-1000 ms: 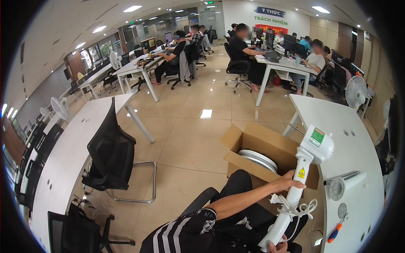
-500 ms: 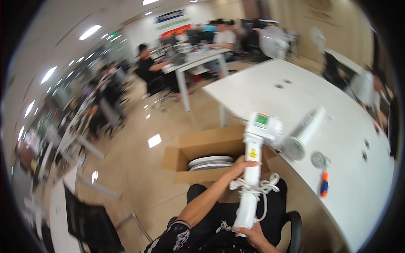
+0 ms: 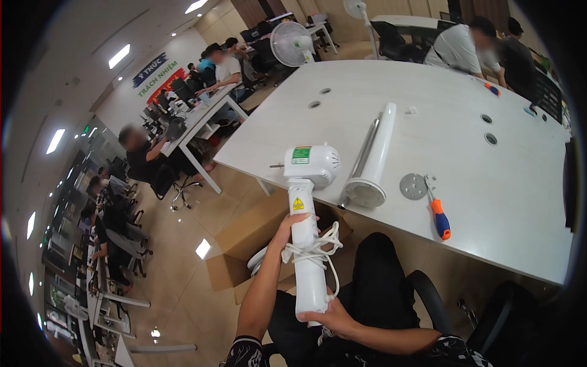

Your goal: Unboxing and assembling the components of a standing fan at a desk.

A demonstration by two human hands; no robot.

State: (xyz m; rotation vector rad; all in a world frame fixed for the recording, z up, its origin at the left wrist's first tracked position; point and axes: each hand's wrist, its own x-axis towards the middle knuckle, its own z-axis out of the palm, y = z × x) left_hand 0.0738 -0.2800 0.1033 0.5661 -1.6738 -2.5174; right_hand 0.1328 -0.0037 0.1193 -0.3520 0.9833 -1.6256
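Observation:
A white fan motor head with its neck is held upright over my lap, a bare metal shaft poking out on its left. My left hand wraps around the neck just under the yellow warning sticker. At the bottom end, my right hand grips the base of the neck. A white power cord is bundled around the middle, between both hands. On the table beyond it lies a white fan pole with a thin metal rod alongside. A screwdriver with an orange and blue handle rests near a round grey metal plate.
An open cardboard box with white round parts stands on the floor left of my knees. The white table spreads ahead and right. An assembled fan stands past its far edge. People sit at desks farther back; another screwdriver lies far right.
My view has turned right, so the table fills more of it and the box sits farther left. Both hands keep their hold on the fan motor head.

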